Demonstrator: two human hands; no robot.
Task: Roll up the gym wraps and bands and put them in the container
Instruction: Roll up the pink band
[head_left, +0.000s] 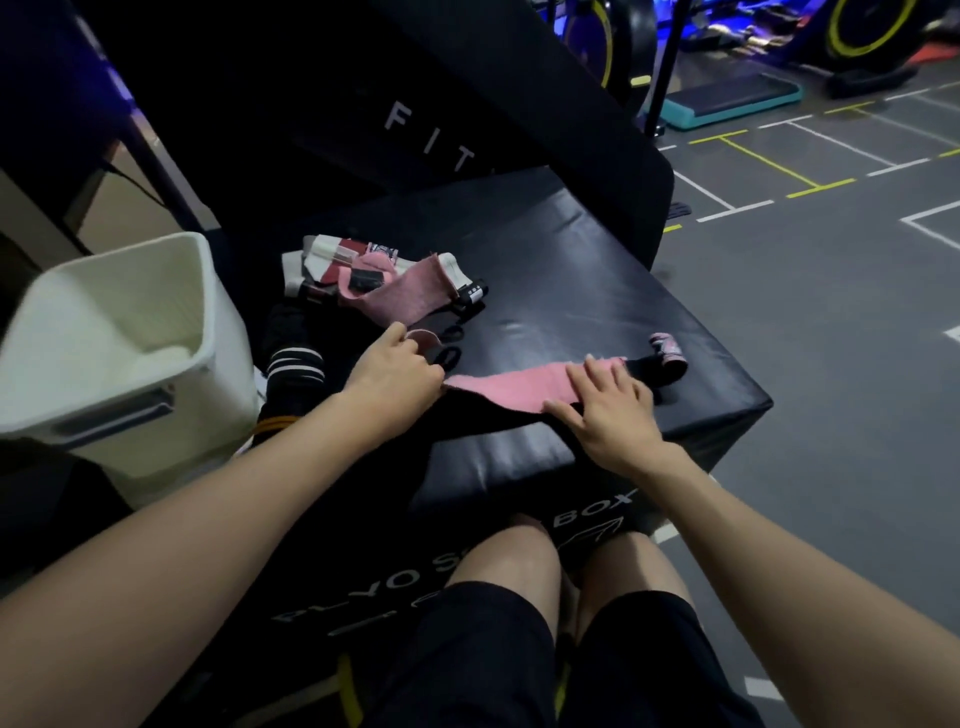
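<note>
**Pink wrap stretched between both hands on plyo box**

Pink wrap (519, 387) lies flat betw hands. Left hand (397, 374) pinches its near end, fingers curled; exact grip pt hidden by knuckles. Right hand (605, 410) presses flat on it, fingers spread. Wrap's black end w/ pink tab runs past R fingertips. More wraps (384, 283) piled beyond L hand. White container (124, 332) further left, inside blurred.
</note>
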